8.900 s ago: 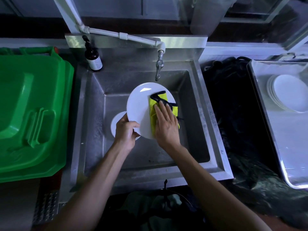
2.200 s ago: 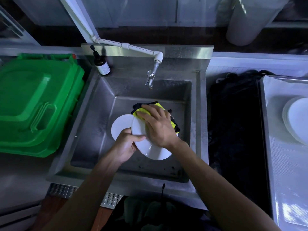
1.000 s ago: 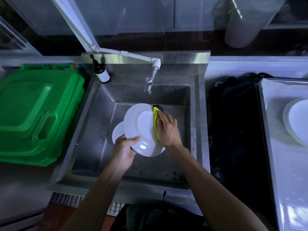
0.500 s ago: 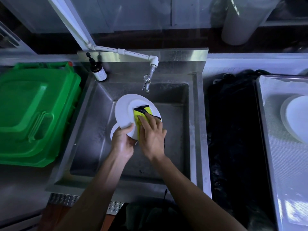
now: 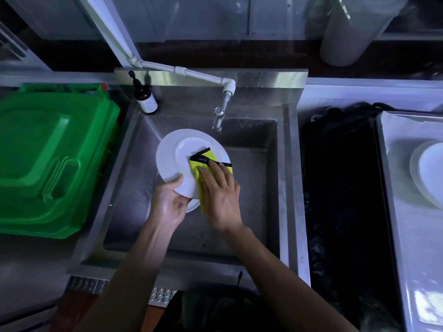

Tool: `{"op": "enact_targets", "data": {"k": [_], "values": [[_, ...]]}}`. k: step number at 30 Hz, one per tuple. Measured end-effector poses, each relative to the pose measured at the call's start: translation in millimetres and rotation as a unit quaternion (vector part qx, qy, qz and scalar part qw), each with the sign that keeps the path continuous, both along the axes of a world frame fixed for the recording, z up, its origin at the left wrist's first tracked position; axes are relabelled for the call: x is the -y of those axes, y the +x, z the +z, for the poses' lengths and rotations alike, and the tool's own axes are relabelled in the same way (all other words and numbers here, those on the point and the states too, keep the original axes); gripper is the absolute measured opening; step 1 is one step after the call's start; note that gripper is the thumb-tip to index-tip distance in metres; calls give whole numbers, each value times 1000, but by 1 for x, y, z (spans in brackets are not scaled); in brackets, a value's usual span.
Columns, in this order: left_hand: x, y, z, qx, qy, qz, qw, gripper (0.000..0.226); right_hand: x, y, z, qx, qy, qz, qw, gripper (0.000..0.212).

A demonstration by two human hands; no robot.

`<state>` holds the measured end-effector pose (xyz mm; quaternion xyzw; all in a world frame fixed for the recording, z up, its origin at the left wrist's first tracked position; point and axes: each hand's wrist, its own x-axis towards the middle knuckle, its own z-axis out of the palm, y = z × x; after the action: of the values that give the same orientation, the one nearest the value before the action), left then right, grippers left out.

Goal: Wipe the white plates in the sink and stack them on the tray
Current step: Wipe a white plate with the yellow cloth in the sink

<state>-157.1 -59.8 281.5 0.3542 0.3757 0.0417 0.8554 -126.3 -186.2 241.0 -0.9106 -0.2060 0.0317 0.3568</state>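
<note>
Over the steel sink (image 5: 285,178) my left hand (image 5: 169,204) grips the near edge of a white plate (image 5: 177,155), which is tilted up toward me. My right hand (image 5: 221,191) lies with straight fingers on a yellow cloth with black trim (image 5: 206,161), pressing it against the plate's right half. A second white plate (image 5: 193,206) lies on the sink floor, mostly hidden under the held plate and my hands. At the far right a stack of white plates (image 5: 429,173) sits on the metal tray (image 5: 407,236).
A green bin lid (image 5: 48,156) fills the left side. A dark pump bottle (image 5: 145,98) stands at the sink's back left corner. The tap (image 5: 219,115) hangs just behind the held plate. A black bag (image 5: 340,188) lies between sink and tray.
In the last half second the plate has tipped to show more of its face, and my right hand with the cloth has shifted to its right half. My left hand keeps its grip.
</note>
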Motion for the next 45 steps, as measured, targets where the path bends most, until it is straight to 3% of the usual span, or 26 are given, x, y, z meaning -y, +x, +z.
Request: {"op": "enact_targets", "data": {"k": [13,23,29,35,45], "values": [[-52,-10,-11,61,19,-90,994,30,-14,48,0,-77,78,-75,991,44],[-93,-8,-20,47,47,-230,971,53,-31,50,27,-46,5,-125,991,44],[-105,-5,-22,43,68,-302,950,29,-57,39,44,6,-69,-120,990,54],[-119,-9,-23,43,84,-325,941,33,-86,17,38,60,-88,-127,986,47],[-124,-8,-26,28,101,-331,938,26,-109,-16,36,111,-26,-122,986,38]]}}
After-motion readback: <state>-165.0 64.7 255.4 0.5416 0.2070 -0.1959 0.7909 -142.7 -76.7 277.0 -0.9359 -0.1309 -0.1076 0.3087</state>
